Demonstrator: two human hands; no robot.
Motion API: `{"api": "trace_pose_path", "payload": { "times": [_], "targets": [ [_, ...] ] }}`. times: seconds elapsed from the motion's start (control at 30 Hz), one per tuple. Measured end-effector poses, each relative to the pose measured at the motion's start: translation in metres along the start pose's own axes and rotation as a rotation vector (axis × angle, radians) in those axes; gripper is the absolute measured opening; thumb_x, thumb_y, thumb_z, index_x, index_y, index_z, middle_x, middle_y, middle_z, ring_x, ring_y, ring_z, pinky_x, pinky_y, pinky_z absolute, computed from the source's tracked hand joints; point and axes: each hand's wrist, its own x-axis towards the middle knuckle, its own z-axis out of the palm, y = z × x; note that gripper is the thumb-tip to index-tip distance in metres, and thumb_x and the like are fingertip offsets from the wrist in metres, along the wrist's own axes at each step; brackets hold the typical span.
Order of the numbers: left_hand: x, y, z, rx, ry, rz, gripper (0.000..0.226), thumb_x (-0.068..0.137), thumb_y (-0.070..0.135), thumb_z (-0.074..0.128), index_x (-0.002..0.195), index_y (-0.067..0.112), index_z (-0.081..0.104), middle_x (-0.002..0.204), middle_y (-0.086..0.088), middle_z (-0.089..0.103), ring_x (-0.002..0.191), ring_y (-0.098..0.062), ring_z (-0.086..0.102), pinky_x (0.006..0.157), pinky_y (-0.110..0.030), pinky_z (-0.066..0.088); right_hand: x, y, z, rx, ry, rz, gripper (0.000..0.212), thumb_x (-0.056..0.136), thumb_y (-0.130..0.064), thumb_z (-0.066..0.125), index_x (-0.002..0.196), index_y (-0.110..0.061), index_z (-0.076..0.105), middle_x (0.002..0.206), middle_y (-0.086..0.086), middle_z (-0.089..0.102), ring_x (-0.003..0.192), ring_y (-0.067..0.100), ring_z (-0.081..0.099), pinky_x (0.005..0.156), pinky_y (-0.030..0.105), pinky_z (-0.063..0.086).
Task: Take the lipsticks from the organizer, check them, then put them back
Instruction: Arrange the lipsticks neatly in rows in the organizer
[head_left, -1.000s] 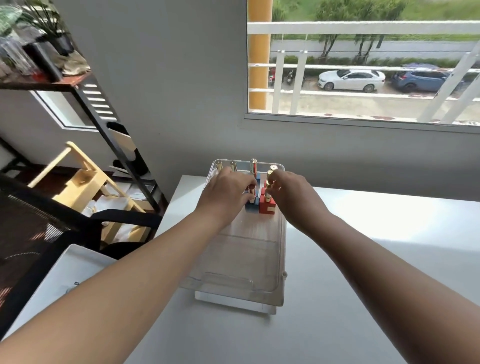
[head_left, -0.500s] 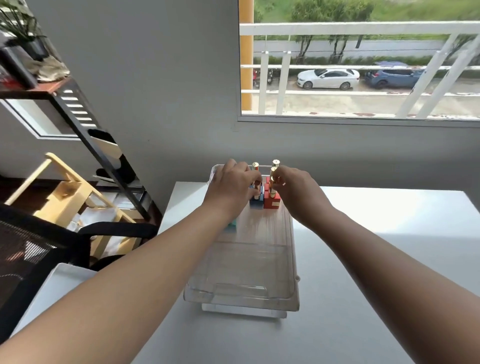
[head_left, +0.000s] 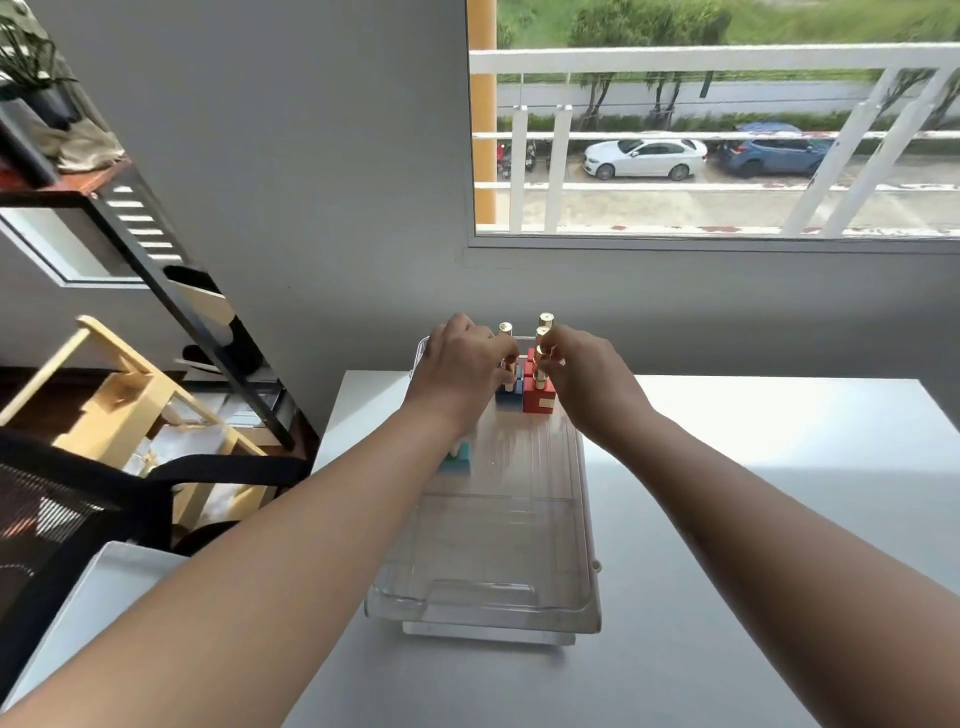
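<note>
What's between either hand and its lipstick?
Nothing visible. The left hand grips the blue-block lipstick; the right hand pinches the red-block lipstick. Both lipsticks stand in the clear organizer.

left hand (head_left: 457, 375), right hand (head_left: 588, 379) lifted higher, pinching gold lipsticks (head_left: 540, 378)

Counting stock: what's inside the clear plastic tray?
Gold lipstick tubes stand in a red block and a dark blue block at its far end; the left forearm partly covers a teal block. The left hand and right hand hide the rest.
</note>
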Motion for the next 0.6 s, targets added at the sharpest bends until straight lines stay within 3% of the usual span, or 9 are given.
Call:
{"api": "trace_pose_path", "payload": {
  "times": [0.2,0.37,0.47,0.6],
  "targets": [
    [-0.005,-0.007,-0.002,-0.121,-0.092,-0.09,0.05,0.08,0.039,0.077,0.12,0.026,0.05,0.112,-0.005,0.058,0.107,-0.03,0.047,0.092,-0.034,0.037,-0.008,0.002,-0.002,0.067,0.016,-0.023,0.019,0.093,-0.016,0.057,0.112,-0.013,0.053,0.102,0.009,0.065,0.088,0.026,0.062,0.074,0.04,0.054],
    [0.001,-0.005,-0.004,0.077,-0.194,-0.169,0.074,0.072,0.052,0.079,0.13,0.021,0.044,0.123,-0.01,0.049,0.114,-0.034,0.042,0.094,-0.036,0.035,-0.012,0.006,-0.003,0.112,0.018,0.005,0.037,0.09,-0.02,0.065,0.122,-0.014,0.048,0.112,0.007,0.062,0.098,0.024,0.059,0.078,0.035,0.052],
    [0.006,-0.001,0.0,0.203,-0.23,-0.149,0.063,0.078,0.046,0.075,0.124,0.013,0.048,0.129,-0.012,0.049,0.117,-0.034,0.042,0.097,-0.037,0.031,-0.01,0.011,0.0,0.039,-0.002,0.014,0.041,0.089,-0.022,0.065,0.127,-0.012,0.051,0.119,0.009,0.055,0.108,0.026,0.053,0.088,0.038,0.049],
    [0.011,0.003,0.008,0.337,-0.271,-0.067,0.062,0.084,0.04,0.069,0.133,0.01,0.046,0.153,-0.013,0.039,0.145,-0.02,0.028,0.11,-0.041,0.02,-0.008,0.018,0.006,-0.075,-0.087,0.054,0.039,0.088,-0.023,0.067,0.123,-0.011,0.056,0.121,0.01,0.049,0.107,0.028,0.052,0.088,0.036,0.049]
  ]
}}
